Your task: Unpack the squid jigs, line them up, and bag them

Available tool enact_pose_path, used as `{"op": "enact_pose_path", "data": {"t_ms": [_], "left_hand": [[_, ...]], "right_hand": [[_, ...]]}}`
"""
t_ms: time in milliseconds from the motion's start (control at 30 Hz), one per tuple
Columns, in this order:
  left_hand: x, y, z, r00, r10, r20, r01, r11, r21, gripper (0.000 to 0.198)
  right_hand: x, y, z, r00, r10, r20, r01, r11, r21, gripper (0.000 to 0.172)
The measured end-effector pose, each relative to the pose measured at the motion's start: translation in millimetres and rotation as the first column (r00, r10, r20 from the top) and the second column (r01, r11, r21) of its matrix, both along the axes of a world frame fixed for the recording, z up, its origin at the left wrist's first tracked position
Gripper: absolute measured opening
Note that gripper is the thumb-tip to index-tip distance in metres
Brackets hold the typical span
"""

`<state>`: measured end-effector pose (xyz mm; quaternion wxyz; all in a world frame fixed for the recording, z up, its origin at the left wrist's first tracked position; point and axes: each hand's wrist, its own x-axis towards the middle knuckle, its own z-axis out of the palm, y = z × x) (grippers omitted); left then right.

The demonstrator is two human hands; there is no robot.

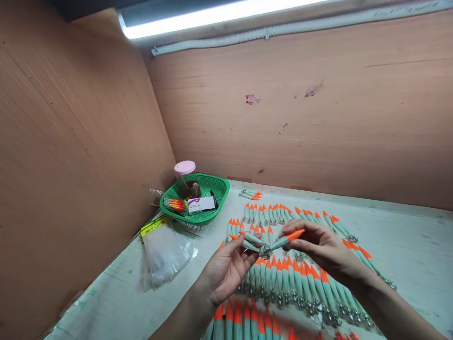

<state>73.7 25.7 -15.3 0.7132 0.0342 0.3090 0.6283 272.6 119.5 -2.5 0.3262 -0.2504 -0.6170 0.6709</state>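
My left hand (228, 274), palm up, holds a couple of pale green squid jigs (250, 237) with orange tips between thumb and fingers. Pinched by its orange end in my right hand (323, 248) is another squid jig (281, 242). The metal hook crowns of the held jigs meet in a cluster (264, 250) between my hands, and I cannot tell whether they are tangled. Below and behind my hands, rows of the same squid jigs (283, 274) lie side by side on the table, partly hidden by my hands and forearms.
At the back left, a green basket (222, 200) holds a pink-lidded jar (185, 167), a small white box (201, 204) and orange-yellow lures (175, 204). Clear plastic bags (166, 252) lie before it. Wooden panels (300, 118) enclose the table (421, 255) at left and back.
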Motion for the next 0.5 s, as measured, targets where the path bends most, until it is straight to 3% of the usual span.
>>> {"op": "enact_pose_path", "data": {"t_ms": [133,267,400,500], "left_hand": [[3.2,-15.6,-1.9,0.994,-0.002,-0.110,0.008,0.998,0.059,0.014],[1.1,-25.6,-8.0,0.969,-0.101,-0.225,0.134,0.981,0.139,0.023],[-3.3,-28.7,-12.8,0.915,-0.151,-0.374,0.221,0.963,0.153,0.021],[-4.1,-28.6,-13.9,0.902,-0.171,-0.395,0.245,0.959,0.144,0.021]], "right_hand": [[13.8,-24.5,1.0,0.997,0.016,0.074,-0.024,0.994,0.109,0.012],[17.3,-47.6,3.2,0.996,0.033,0.086,-0.044,0.990,0.131,0.013],[15.7,-66.8,-0.4,0.996,-0.035,0.086,0.021,0.988,0.153,0.020],[14.7,-76.5,-6.2,0.989,-0.089,0.116,0.065,0.978,0.196,0.025]]}}
